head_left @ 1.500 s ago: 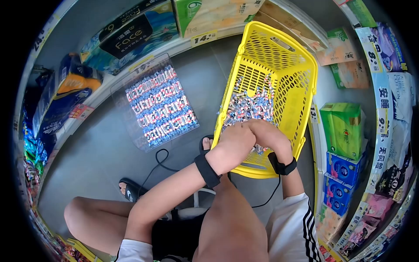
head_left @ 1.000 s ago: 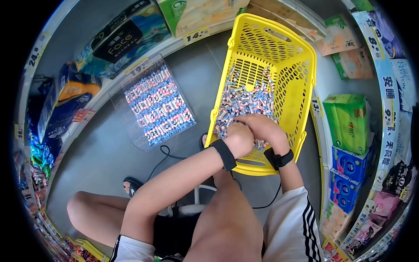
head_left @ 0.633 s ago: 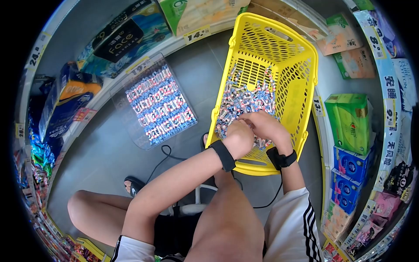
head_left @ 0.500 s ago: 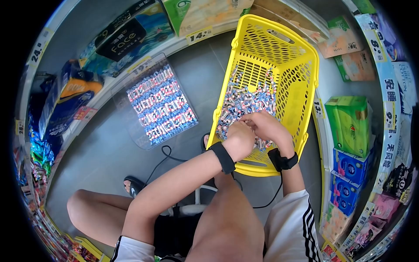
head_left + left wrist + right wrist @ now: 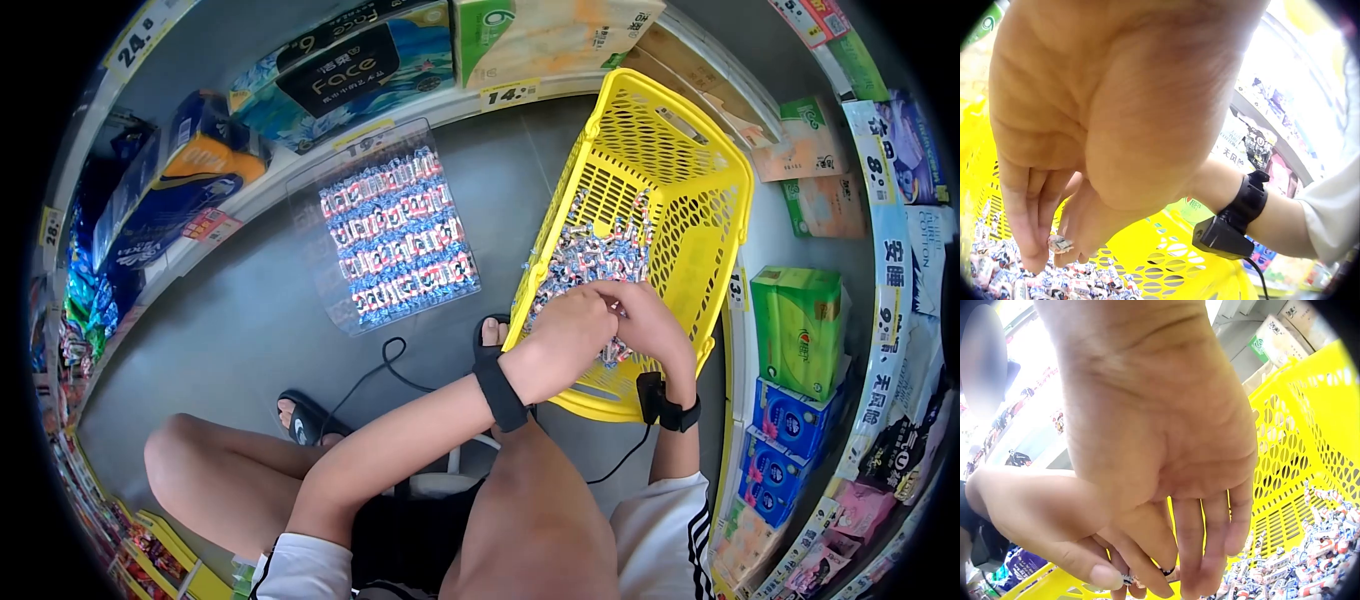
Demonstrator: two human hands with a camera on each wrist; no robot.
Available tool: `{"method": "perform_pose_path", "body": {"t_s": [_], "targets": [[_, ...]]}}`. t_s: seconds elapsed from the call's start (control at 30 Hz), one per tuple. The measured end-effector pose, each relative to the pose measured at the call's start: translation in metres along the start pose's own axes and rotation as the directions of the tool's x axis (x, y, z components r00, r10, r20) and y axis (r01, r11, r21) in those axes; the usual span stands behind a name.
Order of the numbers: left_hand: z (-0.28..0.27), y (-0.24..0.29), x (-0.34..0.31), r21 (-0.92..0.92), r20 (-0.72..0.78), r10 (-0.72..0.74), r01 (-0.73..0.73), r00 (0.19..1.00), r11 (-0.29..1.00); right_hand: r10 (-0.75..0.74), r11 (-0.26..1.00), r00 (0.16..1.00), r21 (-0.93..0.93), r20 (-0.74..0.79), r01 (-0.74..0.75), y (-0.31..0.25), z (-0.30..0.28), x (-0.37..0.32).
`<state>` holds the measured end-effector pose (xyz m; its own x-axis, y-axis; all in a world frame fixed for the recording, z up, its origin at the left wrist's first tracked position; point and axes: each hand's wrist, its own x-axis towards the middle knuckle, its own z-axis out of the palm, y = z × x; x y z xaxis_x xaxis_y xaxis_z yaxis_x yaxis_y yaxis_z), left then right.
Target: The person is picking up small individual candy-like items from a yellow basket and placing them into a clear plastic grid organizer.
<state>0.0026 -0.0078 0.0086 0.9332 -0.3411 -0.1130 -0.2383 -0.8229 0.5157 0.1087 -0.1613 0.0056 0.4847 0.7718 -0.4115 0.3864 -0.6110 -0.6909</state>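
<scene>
Over the near end of a yellow shopping basket (image 5: pixel 685 272), my left hand (image 5: pixel 565 342) and right hand (image 5: pixel 655 322) meet at their fingertips. A small wrapped candy (image 5: pixel 1059 244) is pinched there, seen in the left wrist view. In the right wrist view, my left thumb (image 5: pixel 1107 576) presses on the candy's wrapper (image 5: pixel 1127 579) close against the right fingers, and a dark bit of wrapper shows between the right thumb and fingers. The palms hide most of it. Below lie many loose candies (image 5: pixel 598 250) in blue, white and red wrappers.
A clear tray (image 5: pixel 305 200) with candies (image 5: pixel 400 235) lined up in rows lies on the grey floor to the left. Shelves of tissue packs (image 5: pixel 800 330) curve round the basket. A black cable (image 5: pixel 392 362) runs by the sandalled feet.
The head view has shifted, so basket and tray sit lower and further right. My left hand turned fingers-down, then turned back with its back upward. Both hands stay together over the basket.
</scene>
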Motion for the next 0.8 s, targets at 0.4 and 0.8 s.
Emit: {"method": "perform_pose_path", "body": {"t_s": [0.4,0.8], "targets": [[-0.018,-0.023,-0.035,-0.308,-0.285,-0.097,0.005,0.954,0.951,0.114,0.977,0.967,0.2,-0.227,-0.069,-0.033,0.014,0.01],[-0.038,-0.054,-0.046,-0.353,-0.508,-0.174,-0.02,0.843,0.935,0.179,0.862,0.954,0.506,-0.242,-0.034,-0.08,0.001,0.049]]}}
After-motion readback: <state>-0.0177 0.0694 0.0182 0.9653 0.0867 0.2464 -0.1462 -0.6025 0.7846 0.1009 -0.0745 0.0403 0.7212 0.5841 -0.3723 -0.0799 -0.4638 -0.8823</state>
